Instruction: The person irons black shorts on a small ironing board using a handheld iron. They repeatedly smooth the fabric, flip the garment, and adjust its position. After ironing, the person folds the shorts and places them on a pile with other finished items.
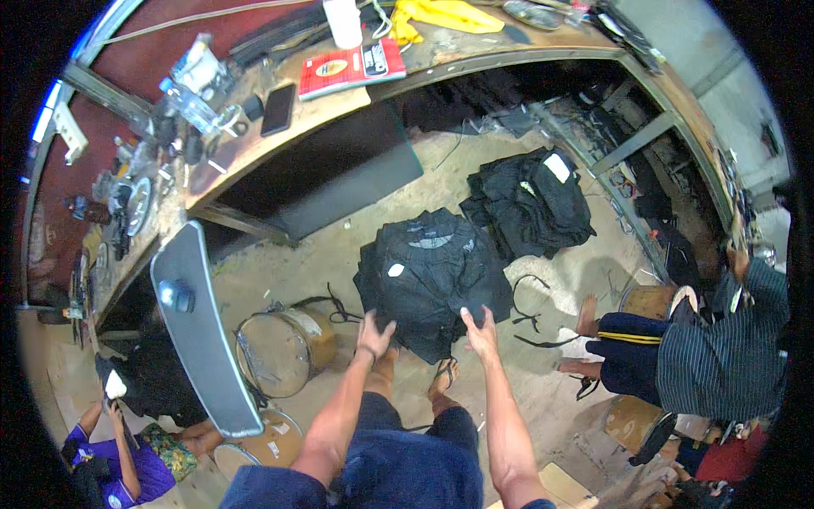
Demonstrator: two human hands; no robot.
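Note:
A stack of folded black garments (424, 280), which look like shorts, lies on the floor in front of my feet. Its top piece shows a waistband and carries a small white tag. At the stack's near left edge is my left hand (376, 334), its thumb and fingers apart. My right hand (481, 332) is over the near right side with thumb and fingers spread, holding nothing. Whether the fingertips touch the cloth I cannot tell. Beyond, to the right, sits a second black stack (534, 204) with a white paper on top.
Left of the stack stands a wooden drum-like stool (287, 348), with a narrow grey board (208, 331) beside it. A cluttered workbench (339, 106) curves across the back, bearing a phone (278, 109) and a red book (352, 69). People sit at left and right; black straps (530, 314) lie nearby.

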